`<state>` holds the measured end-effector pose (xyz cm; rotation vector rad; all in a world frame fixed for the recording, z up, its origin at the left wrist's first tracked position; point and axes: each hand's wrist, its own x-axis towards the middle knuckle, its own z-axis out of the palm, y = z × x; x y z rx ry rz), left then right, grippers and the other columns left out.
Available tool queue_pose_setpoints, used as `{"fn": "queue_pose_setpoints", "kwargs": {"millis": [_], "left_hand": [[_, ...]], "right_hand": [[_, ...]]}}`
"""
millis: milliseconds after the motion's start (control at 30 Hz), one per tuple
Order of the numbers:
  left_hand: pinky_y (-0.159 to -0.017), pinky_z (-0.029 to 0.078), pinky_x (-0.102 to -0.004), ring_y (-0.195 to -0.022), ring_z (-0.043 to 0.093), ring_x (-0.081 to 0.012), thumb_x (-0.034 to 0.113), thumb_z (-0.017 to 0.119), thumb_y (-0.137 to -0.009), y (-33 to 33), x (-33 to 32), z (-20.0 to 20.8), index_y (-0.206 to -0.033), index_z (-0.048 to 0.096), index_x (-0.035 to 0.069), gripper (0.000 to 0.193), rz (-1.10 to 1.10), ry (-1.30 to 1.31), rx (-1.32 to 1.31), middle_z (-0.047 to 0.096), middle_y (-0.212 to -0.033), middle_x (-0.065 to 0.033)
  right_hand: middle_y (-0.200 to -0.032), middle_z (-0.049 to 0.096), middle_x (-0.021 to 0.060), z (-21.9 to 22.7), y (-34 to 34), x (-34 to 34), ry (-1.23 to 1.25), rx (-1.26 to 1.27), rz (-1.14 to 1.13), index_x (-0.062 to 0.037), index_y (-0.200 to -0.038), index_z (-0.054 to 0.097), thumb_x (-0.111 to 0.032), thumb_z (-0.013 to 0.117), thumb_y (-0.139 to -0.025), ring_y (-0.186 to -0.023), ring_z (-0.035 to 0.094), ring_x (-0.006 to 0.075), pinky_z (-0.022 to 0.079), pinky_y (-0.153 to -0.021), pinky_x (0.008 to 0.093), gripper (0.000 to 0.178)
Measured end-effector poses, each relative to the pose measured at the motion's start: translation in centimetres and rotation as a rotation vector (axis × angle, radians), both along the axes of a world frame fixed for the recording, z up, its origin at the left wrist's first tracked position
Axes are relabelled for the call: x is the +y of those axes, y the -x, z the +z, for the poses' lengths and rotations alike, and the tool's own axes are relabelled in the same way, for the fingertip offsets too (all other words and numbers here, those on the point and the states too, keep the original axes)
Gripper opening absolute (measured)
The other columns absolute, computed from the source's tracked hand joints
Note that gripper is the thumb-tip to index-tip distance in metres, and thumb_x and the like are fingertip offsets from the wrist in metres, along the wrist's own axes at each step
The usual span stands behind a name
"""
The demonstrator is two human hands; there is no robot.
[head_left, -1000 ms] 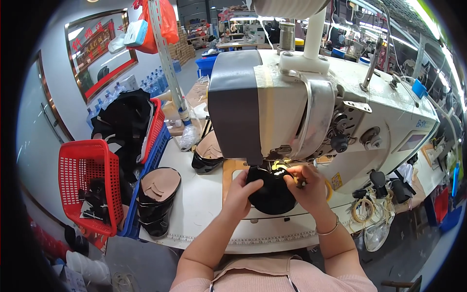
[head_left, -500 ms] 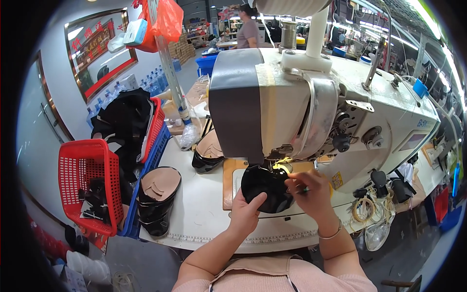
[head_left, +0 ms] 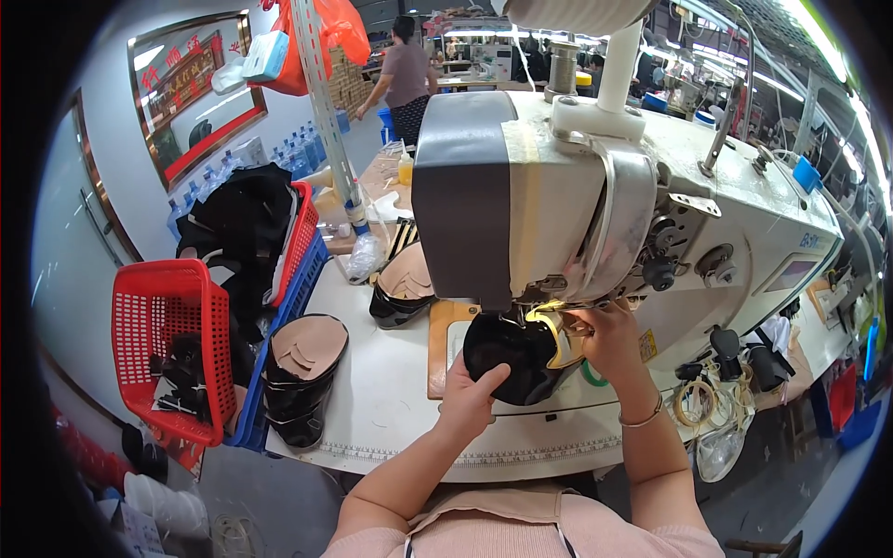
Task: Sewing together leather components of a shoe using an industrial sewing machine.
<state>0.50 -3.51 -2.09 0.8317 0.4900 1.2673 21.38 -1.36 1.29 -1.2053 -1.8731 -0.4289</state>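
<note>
A glossy black shoe-upper piece [head_left: 512, 367] lies under the head of a white and grey sewing machine [head_left: 558, 195], its right edge lit yellow by the machine lamp. My left hand [head_left: 470, 395] grips the piece's near left edge, thumb on top. To the right of the needle area, my right hand [head_left: 611, 344] is raised with its fingers bent together against the machine's lower parts. What those fingertips hold, if anything, is hidden. Left of the machine stand a near stack of black uppers with beige linings [head_left: 307, 381] and a farther similar stack [head_left: 405, 279].
A red basket [head_left: 172, 279] of black scraps sits left of the table, beside a blue crate [head_left: 296, 293] heaped with black material. A metal post [head_left: 330, 112] rises behind the stacks. Tape rolls [head_left: 696, 400] hang at the table's right. Another person [head_left: 406, 79] stands in the background.
My right hand has moved up and right, from the black piece to beside the needle area. My left hand keeps its grip. The person in the background has moved left.
</note>
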Motion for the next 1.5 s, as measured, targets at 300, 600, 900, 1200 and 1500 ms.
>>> {"fn": "queue_pose_setpoints", "kwargs": {"millis": [300,600,900,1200,1500], "left_hand": [[-0.089,0.044,-0.0314,-0.105,0.053,-0.0194,-0.005,0.056,-0.077,3.1,3.4,0.6,-0.118,0.042,0.000,0.044,-0.110,-0.009,0.058,0.054,-0.112,-0.0105],[-0.101,0.020,-0.0491,-0.112,0.043,-0.0278,0.026,0.078,-0.059,-0.9,0.6,2.7,-0.094,0.059,0.015,0.041,0.789,-1.091,1.268,0.052,-0.103,-0.0021],[-0.099,0.021,-0.0496,-0.111,0.047,-0.0247,0.015,0.071,-0.062,-0.9,0.8,2.7,-0.092,0.060,0.015,0.032,0.884,-1.204,1.329,0.055,-0.096,0.0010],[-0.100,0.023,-0.0509,-0.109,0.046,-0.0259,0.009,0.064,-0.062,-1.0,0.5,3.0,-0.096,0.058,0.013,0.035,0.857,-1.178,1.418,0.053,-0.098,-0.0008],[-0.092,0.037,-0.0464,-0.101,0.051,-0.0283,0.006,0.063,-0.064,0.6,3.1,2.2,-0.091,0.060,0.010,0.027,0.871,-1.287,1.299,0.057,-0.094,-0.0037]], "right_hand": [[-0.062,0.055,0.0034,1.7,0.8,-1.7,0.038,-0.077,-0.037,-0.0129,-0.087,0.063,0.001,0.063,-0.057,-0.064,0.053,0.0264,0.044,-0.063,0.0372,0.033],[-0.076,0.050,0.0034,2.4,2.4,-4.2,0.008,-0.080,-0.079,-0.0130,-0.096,0.063,0.007,0.059,-0.055,-0.072,0.048,0.0244,0.044,-0.060,0.0353,0.046],[-0.079,0.047,0.0035,2.2,2.9,-4.5,0.045,-0.127,-0.155,-0.0132,-0.095,0.063,-0.002,0.060,-0.063,-0.078,0.048,0.0216,0.040,-0.062,0.0336,0.034],[-0.080,0.046,0.0048,2.4,3.9,-5.5,0.102,-0.149,-0.181,-0.0108,-0.099,0.060,-0.003,0.058,-0.065,-0.076,0.046,0.0225,0.038,-0.063,0.0339,0.035],[-0.084,0.047,0.0089,3.3,5.4,-7.4,0.220,-0.145,-0.055,0.0002,-0.097,0.053,-0.007,0.063,-0.062,-0.078,0.047,0.0268,0.041,-0.067,0.0353,0.037]]}}
